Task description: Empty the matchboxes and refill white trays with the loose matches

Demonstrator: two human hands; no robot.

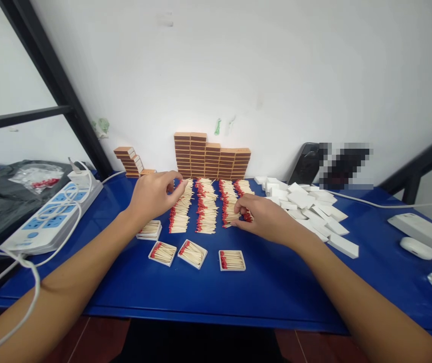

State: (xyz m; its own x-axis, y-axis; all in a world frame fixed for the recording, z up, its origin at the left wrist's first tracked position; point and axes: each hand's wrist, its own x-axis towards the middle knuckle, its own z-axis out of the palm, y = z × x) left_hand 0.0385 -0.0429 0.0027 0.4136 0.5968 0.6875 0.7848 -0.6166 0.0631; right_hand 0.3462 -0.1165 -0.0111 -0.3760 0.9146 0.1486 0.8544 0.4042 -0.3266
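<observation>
Matches with red heads lie on the blue table in several columns, among them a left column (179, 218) and a middle column (206, 206). My left hand (158, 192) is over the top of the left column, thumb and forefinger closed; what they pinch is too small to make out. Lower down among the right-hand columns, my right hand (257, 214) has its fingertips closed on matches (229, 201). Nearer me are three white matchbox trays filled with matches: a left tray (162, 253), a middle tray (192, 253) and a right tray (232, 260). Stacked filled trays (150, 230) sit by my left wrist.
Brown matchbox sleeves (212, 159) are stacked against the wall, with a smaller stack (128, 161) to the left. Empty-looking white trays (314, 206) are heaped at right, before a black phone-like object (305, 164). A power strip (53, 217) with looped cable lies left.
</observation>
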